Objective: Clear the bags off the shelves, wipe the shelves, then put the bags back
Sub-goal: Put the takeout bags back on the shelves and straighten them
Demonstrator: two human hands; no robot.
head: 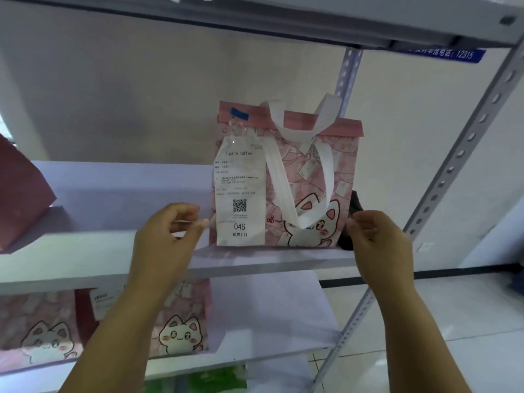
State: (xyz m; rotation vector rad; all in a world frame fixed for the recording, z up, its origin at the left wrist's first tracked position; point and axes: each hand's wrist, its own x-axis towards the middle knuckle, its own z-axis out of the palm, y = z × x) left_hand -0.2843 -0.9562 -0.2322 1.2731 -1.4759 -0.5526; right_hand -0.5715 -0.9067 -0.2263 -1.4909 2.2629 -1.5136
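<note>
A pink cat bag (309,194) with white handles and a taped white receipt stands upright on the middle shelf (269,260), towards its right end. My left hand (167,236) is at the bag's lower left edge, fingers curled, fingertips just reaching the edge with nothing in them. My right hand (377,242) is at the bag's lower right edge, seen from the back, fingers curled inward. A dark cloth (356,204) shows above and below that hand, against the bag's right side. Whether the hand holds it is hidden.
A dark red bag (22,194) sits at the left end of the same shelf. On the lower shelf (269,350) stand two more pink cat bags (181,324) (39,327). Grey perforated uprights (459,154) frame the right side, and an upper shelf (255,24) is overhead.
</note>
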